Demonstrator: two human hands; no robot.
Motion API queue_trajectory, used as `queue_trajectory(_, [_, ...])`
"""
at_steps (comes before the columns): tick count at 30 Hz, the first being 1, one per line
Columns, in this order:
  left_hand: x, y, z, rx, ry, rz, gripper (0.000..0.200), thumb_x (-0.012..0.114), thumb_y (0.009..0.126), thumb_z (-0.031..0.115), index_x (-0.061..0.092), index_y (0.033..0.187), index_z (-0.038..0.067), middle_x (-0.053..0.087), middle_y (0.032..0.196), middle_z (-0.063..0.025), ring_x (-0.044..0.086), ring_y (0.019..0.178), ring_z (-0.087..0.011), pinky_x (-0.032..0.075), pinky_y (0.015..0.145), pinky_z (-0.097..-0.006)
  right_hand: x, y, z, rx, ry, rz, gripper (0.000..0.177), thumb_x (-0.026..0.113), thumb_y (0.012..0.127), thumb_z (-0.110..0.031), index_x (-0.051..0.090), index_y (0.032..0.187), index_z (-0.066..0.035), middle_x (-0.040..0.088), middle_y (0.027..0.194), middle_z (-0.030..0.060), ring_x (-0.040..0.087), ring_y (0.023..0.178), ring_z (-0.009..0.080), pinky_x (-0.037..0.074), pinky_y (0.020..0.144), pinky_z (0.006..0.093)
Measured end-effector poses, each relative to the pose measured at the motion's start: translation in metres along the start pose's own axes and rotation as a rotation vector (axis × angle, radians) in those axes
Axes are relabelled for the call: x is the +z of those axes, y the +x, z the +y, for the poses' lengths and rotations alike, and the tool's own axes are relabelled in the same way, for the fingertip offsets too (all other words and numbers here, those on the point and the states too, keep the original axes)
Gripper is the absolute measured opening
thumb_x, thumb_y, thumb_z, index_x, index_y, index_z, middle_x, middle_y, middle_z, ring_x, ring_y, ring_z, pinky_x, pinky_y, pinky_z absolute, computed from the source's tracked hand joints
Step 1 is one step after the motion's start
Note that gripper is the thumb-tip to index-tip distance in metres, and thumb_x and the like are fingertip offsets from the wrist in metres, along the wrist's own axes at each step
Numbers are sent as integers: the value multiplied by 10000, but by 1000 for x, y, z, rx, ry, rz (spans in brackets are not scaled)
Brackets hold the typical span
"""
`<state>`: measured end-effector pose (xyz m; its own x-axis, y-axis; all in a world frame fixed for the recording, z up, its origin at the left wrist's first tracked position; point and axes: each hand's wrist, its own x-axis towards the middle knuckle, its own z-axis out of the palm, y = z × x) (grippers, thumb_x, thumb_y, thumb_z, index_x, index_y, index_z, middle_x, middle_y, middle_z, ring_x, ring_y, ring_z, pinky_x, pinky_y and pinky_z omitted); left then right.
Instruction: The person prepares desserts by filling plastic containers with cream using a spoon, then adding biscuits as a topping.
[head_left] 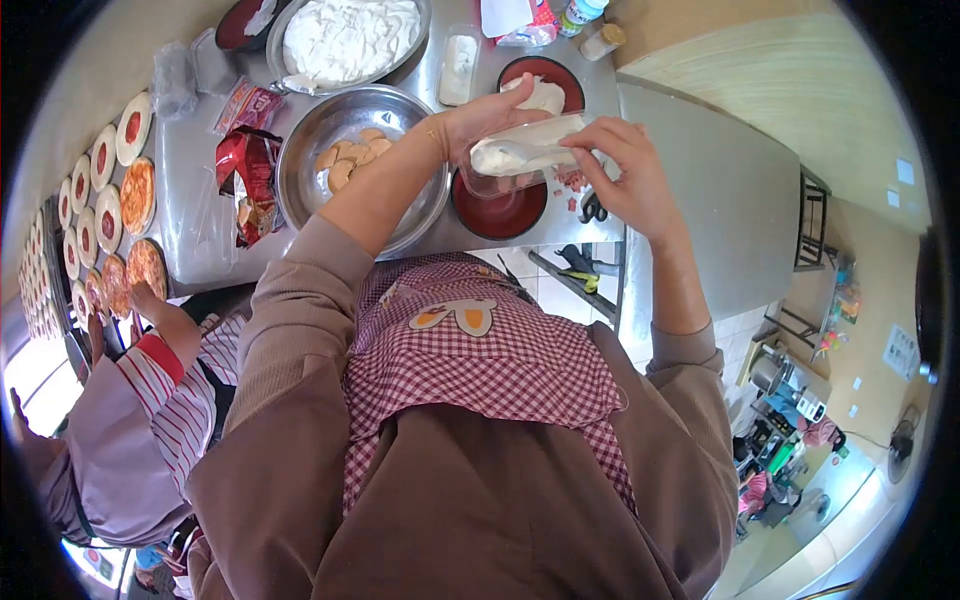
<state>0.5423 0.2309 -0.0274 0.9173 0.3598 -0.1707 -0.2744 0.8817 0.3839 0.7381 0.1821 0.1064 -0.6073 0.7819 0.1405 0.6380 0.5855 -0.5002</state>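
My left hand supports a clear plastic container from below, its fingers around the side. White cream lies inside the container. In my right hand is a pale, spoon-like utensil, pinched by its end, with its other end at the cream. Directly beneath the container sits a dark red bowl. Small red pieces and black-handled scissors lie beside it. A second red bowl with white cream stands just beyond my hands.
Left of my hands, a steel bowl holds several round biscuits. Behind it stands a basin of white cream. A red packet and a filled container share the steel table. At far left, a co-worker's hand touches topped dough rounds.
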Motion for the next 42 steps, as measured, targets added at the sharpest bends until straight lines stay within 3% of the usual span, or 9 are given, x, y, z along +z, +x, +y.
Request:
queue_trajectory(3, [-8, 2, 1, -15, 63, -40, 798, 225, 902, 651, 316, 1398, 32, 527, 1280, -134, 602, 1052, -212, 524, 832, -295, 12, 0, 1, -23, -95, -34, 123, 632, 788, -101, 639, 907, -128, 587, 854, 18, 571, 847, 190, 343, 750, 317])
queue_trajectory(5, [-13, 1, 5, -108, -69, -621, 816, 211, 892, 664, 327, 1394, 31, 520, 1292, -135, 584, 1089, -217, 514, 852, -287, 14, 0, 2, -45, -163, -45, 132, 638, 780, -103, 635, 908, -135, 581, 861, 10, 569, 857, 186, 345, 744, 323])
queue_trajectory(6, [-14, 1, 2, -102, -70, -620, 816, 211, 892, 664, 327, 1394, 31, 520, 1292, -135, 584, 1089, -217, 514, 852, -287, 13, -2, 2, -52, -211, -36, 140, 640, 775, -101, 635, 911, -136, 582, 879, 6, 569, 855, 185, 346, 744, 325])
queue_trajectory(8, [-1, -6, -2, -63, 11, 12, 822, 213, 885, 673, 347, 1386, 35, 532, 1280, -132, 591, 1081, -220, 520, 847, -295, 10, -3, 3, -61, -257, -26, 148, 641, 770, -99, 635, 913, -137, 583, 897, 2, 568, 852, 184, 347, 745, 328])
queue_trajectory(14, [7, -11, 0, -44, 28, 76, 845, 209, 866, 698, 353, 1382, 44, 557, 1240, -154, 637, 984, -228, 559, 749, -325, -2, -5, 0, -93, -270, 44, 164, 629, 773, -68, 639, 926, -127, 593, 883, 6, 568, 838, 184, 353, 742, 335])
queue_trajectory(20, [4, -10, 0, -62, 118, -159, 875, 202, 842, 730, 343, 1377, 51, 599, 1112, -202, 672, 742, -237, 554, 482, -333, 14, -8, 4, -6, -189, 26, 174, 627, 766, -55, 641, 927, -119, 595, 869, 10, 579, 825, 189, 350, 726, 337])
queue_trajectory(24, [-9, -4, -2, -77, 117, -306, 877, 213, 845, 728, 353, 1370, 40, 585, 1150, -171, 658, 843, -209, 568, 616, -321, 25, -5, -2, -43, -179, 48, 175, 633, 757, -50, 646, 919, -114, 602, 867, 13, 583, 824, 190, 350, 717, 332])
queue_trajectory(29, [-9, -7, -6, -56, 41, 10, 887, 242, 857, 715, 332, 1382, 5, 504, 1297, -107, 567, 1075, -145, 474, 898, -253, 14, -6, -4, -41, -217, 64, 194, 638, 750, -50, 644, 931, -121, 600, 891, 24, 583, 827, 198, 352, 710, 331])
queue_trajectory(42, [-14, -21, -7, -151, 134, -226, 909, 255, 824, 753, 320, 1389, 44, 540, 1252, -100, 649, 903, -179, 550, 728, -292, 28, -3, -5, -106, -130, 34, 186, 643, 735, -42, 648, 900, -129, 580, 818, -1, 559, 799, 179, 338, 707, 329])
